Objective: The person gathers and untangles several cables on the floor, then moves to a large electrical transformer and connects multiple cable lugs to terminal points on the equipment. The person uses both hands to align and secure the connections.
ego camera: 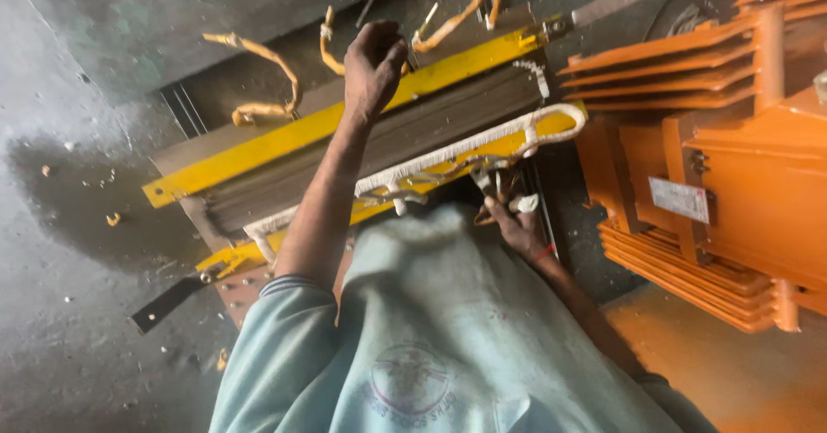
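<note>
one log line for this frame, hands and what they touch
left hand: fist resting on yellow clamp bar | right hand: gripping white tape at core edge | laminated core: between bars | orange finned tank: beside

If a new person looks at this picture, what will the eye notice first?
The long yellow frame of stacked grey metal plates crosses the middle. The left hand rests on its far edge, and the right hand holds white tape at its near edge. A bright orange finned tank fills the right side.
</note>
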